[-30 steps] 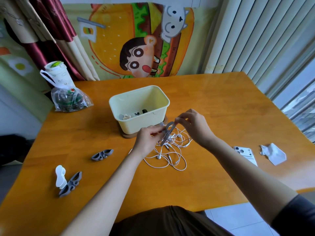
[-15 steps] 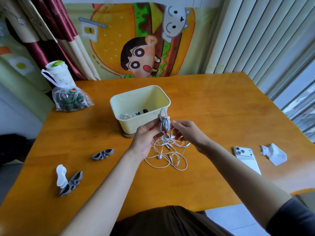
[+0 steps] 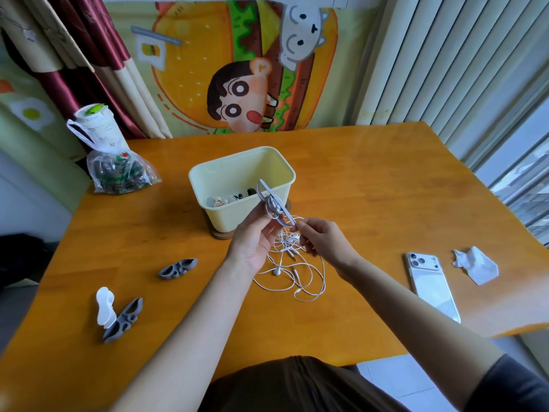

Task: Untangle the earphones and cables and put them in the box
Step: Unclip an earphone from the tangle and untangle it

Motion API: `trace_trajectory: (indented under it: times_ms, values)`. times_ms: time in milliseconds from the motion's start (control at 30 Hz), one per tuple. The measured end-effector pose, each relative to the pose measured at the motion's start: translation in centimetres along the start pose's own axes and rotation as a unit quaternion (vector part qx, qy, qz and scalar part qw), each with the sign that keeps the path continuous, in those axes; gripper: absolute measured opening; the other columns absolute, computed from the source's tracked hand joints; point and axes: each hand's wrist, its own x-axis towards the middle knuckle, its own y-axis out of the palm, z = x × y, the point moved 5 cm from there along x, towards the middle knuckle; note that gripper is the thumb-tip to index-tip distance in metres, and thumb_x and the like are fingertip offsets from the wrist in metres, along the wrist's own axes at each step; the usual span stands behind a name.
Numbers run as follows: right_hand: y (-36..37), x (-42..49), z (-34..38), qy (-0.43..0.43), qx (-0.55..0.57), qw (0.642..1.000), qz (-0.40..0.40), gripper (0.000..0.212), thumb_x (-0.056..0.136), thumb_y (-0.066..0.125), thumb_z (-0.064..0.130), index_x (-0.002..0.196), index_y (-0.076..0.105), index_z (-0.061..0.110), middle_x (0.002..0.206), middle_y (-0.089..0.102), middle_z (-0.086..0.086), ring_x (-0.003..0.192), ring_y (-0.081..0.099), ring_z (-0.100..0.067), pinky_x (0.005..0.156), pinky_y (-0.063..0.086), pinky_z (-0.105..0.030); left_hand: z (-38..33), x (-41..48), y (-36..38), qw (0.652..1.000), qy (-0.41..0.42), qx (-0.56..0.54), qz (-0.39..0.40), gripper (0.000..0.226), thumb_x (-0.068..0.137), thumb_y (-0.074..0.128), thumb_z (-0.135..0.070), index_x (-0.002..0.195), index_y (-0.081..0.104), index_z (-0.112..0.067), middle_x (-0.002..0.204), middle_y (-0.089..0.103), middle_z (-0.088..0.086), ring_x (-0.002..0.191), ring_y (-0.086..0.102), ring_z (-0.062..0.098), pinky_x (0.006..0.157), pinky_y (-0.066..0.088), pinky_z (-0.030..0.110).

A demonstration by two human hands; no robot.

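A tangle of white earphone cable point(image 3: 292, 270) lies on the wooden table in front of a cream box point(image 3: 277, 168). My left hand point(image 3: 252, 242) holds up a grey cable winder point(image 3: 274, 205) with white cable wrapped round its middle, just in front of the box's near wall. My right hand point(image 3: 322, 240) pinches the white cable at the winder's lower end. The cable hangs from the winder down to the tangle. Small items lie in the bottom of the box.
Two more grey winders point(image 3: 177, 268) point(image 3: 123, 320) and a white one point(image 3: 104, 306) lie at the left. A white phone point(image 3: 432, 285) and crumpled paper point(image 3: 476, 264) sit at the right. A plastic bag point(image 3: 118, 172) and a paper cup point(image 3: 98, 123) stand at the back left.
Both hands have lifted the grey winder from near the table to the box's front wall. The right hand moved from the winder's upper end to the cable at its lower end.
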Motion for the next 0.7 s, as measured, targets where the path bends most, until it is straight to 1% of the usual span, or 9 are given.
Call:
trace_trajectory:
  times_ms: [167, 300, 400, 467, 533, 600, 633, 700]
  values:
    - [0.3, 0.0, 1.2, -0.023, -0.072, 0.997, 0.013, 0.027, 0.098, 0.045, 0.015, 0.079, 0.064, 0.013, 0.057, 0.053, 0.003, 0.047, 0.046, -0.009, 0.043, 0.037, -0.014, 0.2, 0.2, -0.3, 0.999, 0.01, -0.01, -0.034, 0.02, 0.093, 0.053, -0.004, 0.103, 0.065, -0.017, 0.086, 0.073, -0.001, 0.085, 0.066, 0.013, 0.073, 0.055, 0.02]
    - [0.3, -0.1, 1.4, -0.032, -0.103, 0.994, 0.005, 0.026, 0.096, 0.045, 0.014, 0.083, 0.067, 0.007, 0.057, 0.055, 0.001, 0.048, 0.048, -0.011, 0.043, 0.039, -0.015, 0.3, 0.2, -0.5, 0.998, 0.017, -0.021, -0.052, 0.022, 0.093, 0.054, -0.006, 0.111, 0.064, -0.014, 0.087, 0.074, 0.0, 0.083, 0.068, 0.013, 0.07, 0.056, 0.02]
    - [0.3, 0.0, 1.3, -0.04, -0.126, 0.991, 0.006, 0.026, 0.096, 0.046, 0.015, 0.082, 0.067, 0.009, 0.056, 0.054, 0.003, 0.046, 0.048, -0.008, 0.044, 0.039, -0.014, 0.3, 0.2, -0.5, 0.996, 0.026, -0.015, -0.078, 0.029, 0.091, 0.058, -0.006, 0.119, 0.063, -0.01, 0.099, 0.071, 0.005, 0.088, 0.067, 0.016, 0.073, 0.056, 0.022]
    - [0.4, -0.1, 1.3, -0.051, -0.149, 0.988, 0.005, 0.026, 0.096, 0.046, 0.016, 0.08, 0.066, 0.011, 0.056, 0.054, 0.005, 0.045, 0.047, -0.005, 0.045, 0.04, -0.014, 0.3, 0.2, -0.5, 0.994, 0.048, 0.007, -0.101, 0.03, 0.09, 0.06, -0.006, 0.119, 0.064, -0.01, 0.105, 0.069, 0.007, 0.093, 0.066, 0.019, 0.075, 0.056, 0.025]
    - [0.5, -0.2, 1.5, -0.067, -0.158, 0.985, -0.001, 0.027, 0.096, 0.046, 0.017, 0.079, 0.066, 0.013, 0.056, 0.054, 0.005, 0.044, 0.047, -0.004, 0.047, 0.039, -0.014, 0.2, 0.3, -0.6, 0.987, 0.088, 0.07, -0.119, 0.027, 0.089, 0.062, -0.004, 0.114, 0.067, -0.011, 0.1, 0.072, 0.001, 0.096, 0.066, 0.02, 0.079, 0.056, 0.028]
    - [0.7, -0.4, 1.9, -0.085, -0.173, 0.981, 0.002, 0.027, 0.097, 0.046, 0.018, 0.08, 0.067, 0.013, 0.056, 0.054, 0.006, 0.043, 0.047, -0.001, 0.047, 0.037, -0.01, -0.3, 0.2, -0.8, 0.961, 0.142, 0.194, -0.135, 0.023, 0.088, 0.064, -0.005, 0.109, 0.071, -0.013, 0.091, 0.074, -0.005, 0.093, 0.068, 0.018, 0.081, 0.055, 0.028]
    - [0.8, -0.5, 2.1, -0.094, -0.19, 0.977, 0.005, 0.027, 0.097, 0.046, 0.018, 0.082, 0.068, 0.013, 0.057, 0.054, 0.008, 0.044, 0.048, 0.0, 0.048, 0.037, -0.01, -0.7, 0.1, -0.8, 0.937, 0.176, 0.268, -0.136, 0.022, 0.087, 0.066, -0.007, 0.109, 0.072, -0.011, 0.09, 0.074, -0.004, 0.09, 0.068, 0.017, 0.08, 0.054, 0.024]
    - [0.8, -0.6, 2.4, -0.105, -0.226, 0.968, 0.017, 0.027, 0.097, 0.046, 0.019, 0.086, 0.07, 0.013, 0.058, 0.054, 0.009, 0.045, 0.048, 0.002, 0.049, 0.037, -0.01, -1.2, 0.0, -0.7, 0.877, 0.24, 0.397, -0.127, 0.024, 0.086, 0.067, -0.006, 0.11, 0.071, -0.005, 0.09, 0.07, 0.002, 0.084, 0.066, 0.015, 0.074, 0.05, 0.016]
